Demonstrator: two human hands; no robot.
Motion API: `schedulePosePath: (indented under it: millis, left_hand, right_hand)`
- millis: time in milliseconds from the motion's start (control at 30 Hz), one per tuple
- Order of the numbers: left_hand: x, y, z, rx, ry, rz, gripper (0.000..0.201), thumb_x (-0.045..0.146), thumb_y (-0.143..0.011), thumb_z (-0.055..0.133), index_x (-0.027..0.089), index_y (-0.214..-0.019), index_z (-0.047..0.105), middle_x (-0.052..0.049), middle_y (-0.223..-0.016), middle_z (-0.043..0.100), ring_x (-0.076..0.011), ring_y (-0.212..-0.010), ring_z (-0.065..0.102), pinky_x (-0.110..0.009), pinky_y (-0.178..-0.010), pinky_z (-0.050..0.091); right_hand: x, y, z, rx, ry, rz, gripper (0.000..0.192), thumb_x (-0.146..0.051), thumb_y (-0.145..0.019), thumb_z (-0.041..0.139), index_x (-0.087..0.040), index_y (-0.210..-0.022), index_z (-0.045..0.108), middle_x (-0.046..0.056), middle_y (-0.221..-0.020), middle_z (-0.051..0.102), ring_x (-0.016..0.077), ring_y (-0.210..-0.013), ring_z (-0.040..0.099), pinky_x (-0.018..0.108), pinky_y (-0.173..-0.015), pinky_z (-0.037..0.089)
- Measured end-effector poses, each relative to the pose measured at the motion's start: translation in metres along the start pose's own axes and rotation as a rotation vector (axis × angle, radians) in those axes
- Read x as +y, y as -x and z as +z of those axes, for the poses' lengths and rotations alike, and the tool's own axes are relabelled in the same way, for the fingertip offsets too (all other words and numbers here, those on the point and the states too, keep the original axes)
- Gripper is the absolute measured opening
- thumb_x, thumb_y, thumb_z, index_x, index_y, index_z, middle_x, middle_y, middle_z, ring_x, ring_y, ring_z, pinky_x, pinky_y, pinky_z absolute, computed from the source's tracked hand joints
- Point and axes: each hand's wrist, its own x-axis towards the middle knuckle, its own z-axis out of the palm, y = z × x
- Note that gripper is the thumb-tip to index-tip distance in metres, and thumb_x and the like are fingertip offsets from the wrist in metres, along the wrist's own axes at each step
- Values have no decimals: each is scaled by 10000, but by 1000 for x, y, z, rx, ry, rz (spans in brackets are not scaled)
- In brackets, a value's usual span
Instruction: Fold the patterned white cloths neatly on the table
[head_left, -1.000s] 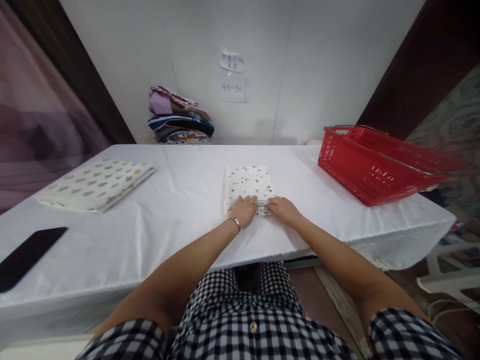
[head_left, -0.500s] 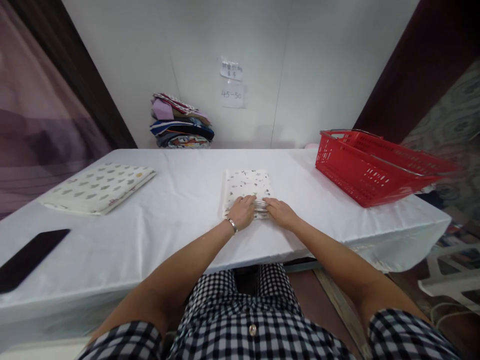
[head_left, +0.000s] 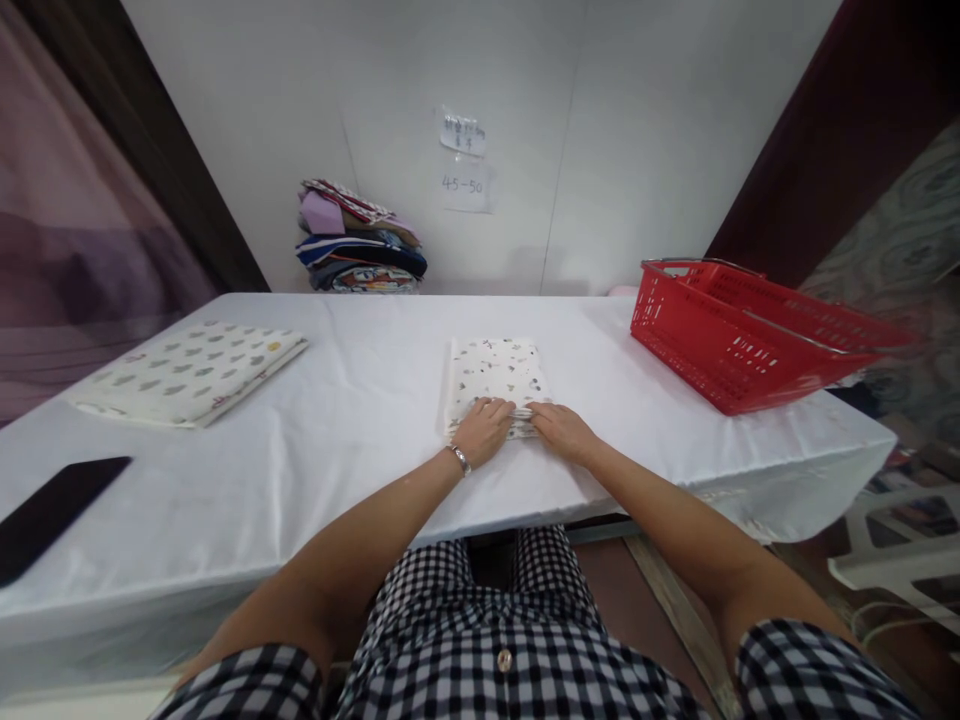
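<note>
Here's the folded cloth [head_left: 496, 368], midway along the table [head_left: 367, 400], in from its near edge, within easy reach. Left hand [head_left: 484, 427] and right hand [head_left: 562, 430] flank its near side, fingers bent over the layers — likely keeping them even. Thumbs hidden — can't tell whether they're pinching. Red basket [head_left: 720, 340] stands toward the right edge, perhaps leaving working room.

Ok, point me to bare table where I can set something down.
Bare white tablecloth shows between the larger folded cloth and the smaller folded cloth, and between the latter and the red basket. Crowded: the middle front, where the left hand and right hand touch the smaller folded cloth.
</note>
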Motion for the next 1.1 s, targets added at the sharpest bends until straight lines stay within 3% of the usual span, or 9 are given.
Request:
schedulePosePath:
  millis: [167,333,633,800,933,1100]
  left_hand:
    - [-1,0,5,-3,-13,-33,218,94,-837,395,158,-895,595,-74,-1062,585,-187,-945,527,-399,-930,327]
    - [0,0,4,-18,5,-31,219,88,-825,411,170,-911,596,-78,-1076,586,-190,-966,526,-420,-948,313]
    - [2,0,0,50,-5,5,206,120,-865,392,169,-891,591,-69,-1202,529,-202,-1107,450,-404,-950,311]
    - [3,-2,-6,26,-43,-6,218,149,-885,380,184,-893,595,-64,-1200,529,-199,-1091,456,-409,-957,302]
    - [2,-3,-7,8,-64,40,248,158,-899,350,163,-865,595,-65,-1137,545,-200,-1064,461,-391,-945,308]
    - [0,-1,-2,17,-62,68,241,165,-902,354,160,-865,593,-70,-1039,569,-191,-1010,476,-366,-910,328]
  right_hand:
    - [0,0,7,28,25,59,255,-148,-868,413,-137,-1086,546,107,-1198,555,202,-1051,519,335,-857,397]
    - [1,0,13,49,44,97,379,-146,-870,409,-139,-1248,433,120,-1108,596,206,-1004,534,342,-836,379]
    - [2,-4,16,3,105,85,280,-148,-877,414,-148,-1142,503,109,-1028,620,206,-945,546,319,-794,366]
    - [0,-5,10,-6,112,91,304,-144,-866,424,-153,-1162,492,104,-1027,624,206,-947,551,318,-796,375]
    - [0,-4,9,1,106,85,370,-156,-867,419,-174,-1237,435,98,-1094,606,203,-975,547,319,-798,396]
    - [6,-1,18,76,90,61,365,-133,-862,396,-184,-1218,459,100,-1308,467,198,-1064,518,330,-846,411]
